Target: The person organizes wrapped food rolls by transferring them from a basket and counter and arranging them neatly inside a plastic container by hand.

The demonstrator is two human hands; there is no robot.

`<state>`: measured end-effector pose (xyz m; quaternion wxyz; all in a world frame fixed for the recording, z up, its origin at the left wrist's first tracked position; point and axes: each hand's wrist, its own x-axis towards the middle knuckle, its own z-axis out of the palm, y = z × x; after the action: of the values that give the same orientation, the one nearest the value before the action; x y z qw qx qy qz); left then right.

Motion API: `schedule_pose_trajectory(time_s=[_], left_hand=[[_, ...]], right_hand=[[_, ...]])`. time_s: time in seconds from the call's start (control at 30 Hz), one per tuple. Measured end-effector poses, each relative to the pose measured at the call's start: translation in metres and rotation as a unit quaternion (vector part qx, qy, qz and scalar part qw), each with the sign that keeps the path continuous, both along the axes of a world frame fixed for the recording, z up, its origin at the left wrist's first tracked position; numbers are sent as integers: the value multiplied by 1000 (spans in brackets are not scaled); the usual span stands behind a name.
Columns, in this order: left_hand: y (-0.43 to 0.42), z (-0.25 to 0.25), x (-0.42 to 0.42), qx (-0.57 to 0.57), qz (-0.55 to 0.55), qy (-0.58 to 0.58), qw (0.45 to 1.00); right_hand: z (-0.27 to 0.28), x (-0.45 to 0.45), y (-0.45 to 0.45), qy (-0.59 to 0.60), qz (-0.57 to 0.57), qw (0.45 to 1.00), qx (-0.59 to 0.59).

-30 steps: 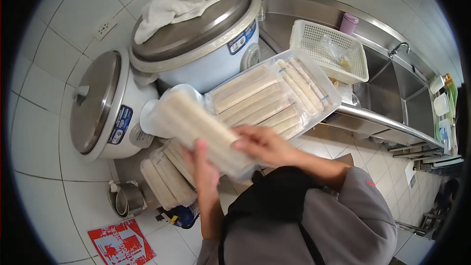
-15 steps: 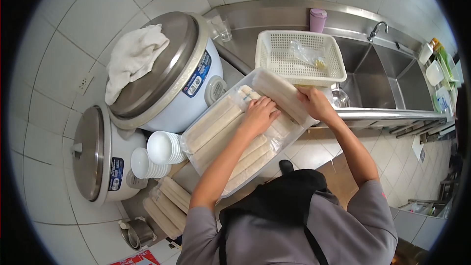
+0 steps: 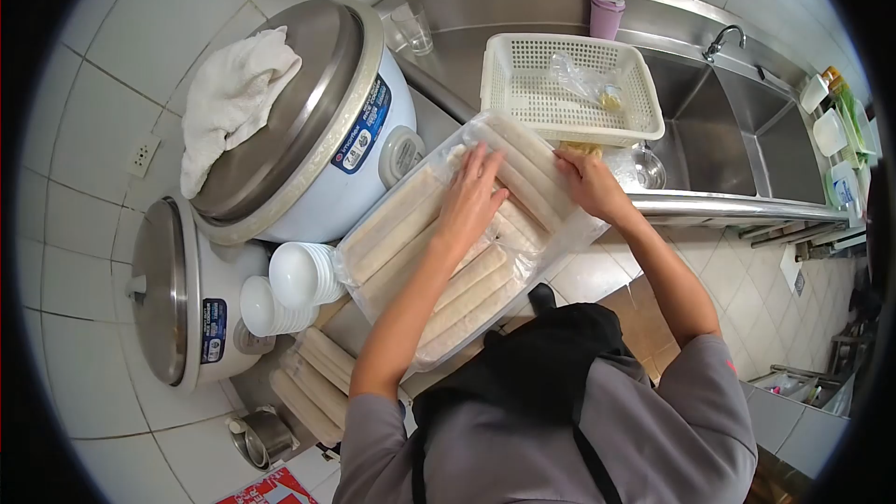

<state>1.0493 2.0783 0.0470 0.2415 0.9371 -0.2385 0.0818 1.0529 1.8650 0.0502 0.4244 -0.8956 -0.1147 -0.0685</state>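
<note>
Long pale rolls (image 3: pixel 397 224), packed in clear plastic bags, fill a translucent plastic tub (image 3: pixel 471 347) in front of me. My left hand (image 3: pixel 474 196) rests on the bagged rolls near the tub's middle, fingers stretched out and slightly apart. At the tub's far right side, my right hand (image 3: pixel 595 187) is closed on the edge of a plastic bag of rolls (image 3: pixel 523 168). That bag lies along the far side of the tub. The right fingertips are partly hidden.
Two large rice cookers (image 3: pixel 280 121) stand at left, one with a white cloth (image 3: pixel 238 98) on its lid. Stacked white bowls (image 3: pixel 297 275) and more bagged rolls (image 3: pixel 313 383) sit nearby. Beyond the tub are a white basket (image 3: pixel 495 84), a purple cup (image 3: pixel 607 17) and a sink (image 3: pixel 695 121).
My left hand has slid away from me over the rolls and its fingers have straightened. The far bag of rolls now lies flatter. My right hand remains at its edge.
</note>
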Motion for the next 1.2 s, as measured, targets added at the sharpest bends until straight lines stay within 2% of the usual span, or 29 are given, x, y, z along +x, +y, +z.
schedule_pose_trajectory(time_s=[0.03, 0.17, 0.27, 0.37, 0.47, 0.53, 0.6, 0.73, 0.83, 0.87, 0.93, 0.97, 1.03, 1.13, 1.2], left_hand=[[-1, 0, 1, 30, -25, -41, 998], [2, 4, 7, 47, -65, 36, 996], [4, 6, 7, 75, -73, 60, 993], [5, 2, 11, 66, -81, 70, 992], [2, 4, 12, 72, -73, 77, 992], [-3, 7, 12, 94, -63, 86, 990], [-4, 4, 10, 100, -57, 91, 989], [-6, 4, 14, 103, -51, 94, 989], [-11, -5, 7, 6, -7, 66, 998], [-14, -7, 6, -54, 28, 104, 993], [-18, 4, -3, -174, 98, 182, 963], [-19, 13, -11, -258, 111, 277, 919], [-24, 37, -25, -419, 129, 443, 782], [-26, 18, -25, -512, 66, 507, 690], [-37, 6, -17, -524, 94, 498, 684]], right_hand=[[-2, 1, 1, -9, -1, 1000, -7], [5, 2, 2, -19, 15, 998, -49], [-12, 5, 8, 13, -16, 965, -261], [-9, -4, 10, -7, -13, 963, -268], [19, -32, 15, -61, -7, 978, -199], [25, -41, 16, -29, 40, 976, -213], [21, -48, 16, -20, 55, 974, -217], [10, -48, 15, -85, 54, 970, -220], [1, -47, 13, -118, 49, 968, -217], [0, -46, 13, -124, 46, 968, -214], [2, -48, 15, -124, 52, 957, -255], [3, -50, 17, -122, 59, 952, -276], [4, -48, 16, -90, 82, 955, -270], [12, -43, 14, -66, 105, 954, -274], [18, -39, 12, -57, 122, 951, -277]])
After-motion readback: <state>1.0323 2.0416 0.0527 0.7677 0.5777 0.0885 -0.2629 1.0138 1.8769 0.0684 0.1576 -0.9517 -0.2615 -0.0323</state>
